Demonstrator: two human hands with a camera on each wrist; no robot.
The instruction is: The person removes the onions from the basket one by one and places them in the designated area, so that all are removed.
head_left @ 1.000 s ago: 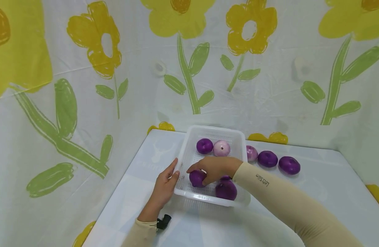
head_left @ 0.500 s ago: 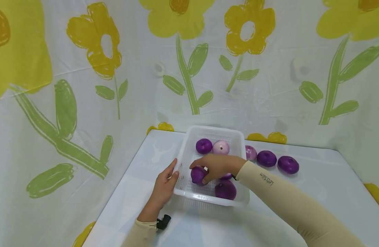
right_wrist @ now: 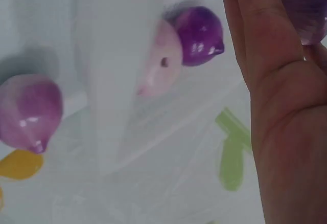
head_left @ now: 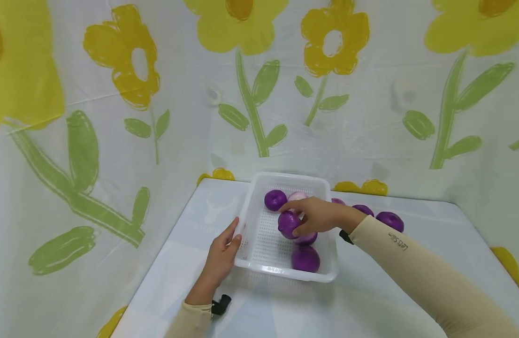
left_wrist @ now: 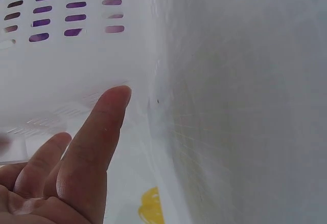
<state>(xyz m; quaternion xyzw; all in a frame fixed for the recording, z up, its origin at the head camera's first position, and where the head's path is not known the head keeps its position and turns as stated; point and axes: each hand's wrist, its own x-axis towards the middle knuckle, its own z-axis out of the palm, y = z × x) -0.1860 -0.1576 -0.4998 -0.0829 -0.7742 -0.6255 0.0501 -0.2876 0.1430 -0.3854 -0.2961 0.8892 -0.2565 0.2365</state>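
My right hand (head_left: pixel 313 217) grips a purple onion (head_left: pixel 288 223) and holds it above the middle of the white perforated basket (head_left: pixel 259 244). In the right wrist view the onion (right_wrist: pixel 305 9) shows beside the palm (right_wrist: pixel 286 106). Inside the basket lie a purple onion (head_left: pixel 275 199) and a pale pink one (head_left: pixel 297 195) at the back, another purple onion (head_left: pixel 305 258) at the front, and one (head_left: pixel 307 239) partly under my hand. My left hand (head_left: pixel 223 253) rests with straight fingers (left_wrist: pixel 97 142) against the basket's left wall (left_wrist: pixel 61 55).
More onions lie on the white table right of the basket: a purple one (head_left: pixel 389 221), another (head_left: pixel 362 209) half hidden by my wrist, and a pale one (right_wrist: pixel 28 112). Flower-print sheeting covers the walls behind and to the left. A black strap (head_left: pixel 220 304) sits at my left wrist.
My right hand has lifted the purple onion from the basket's front left and carried it up and to the right, towards the middle. The left hand stays on the basket wall.
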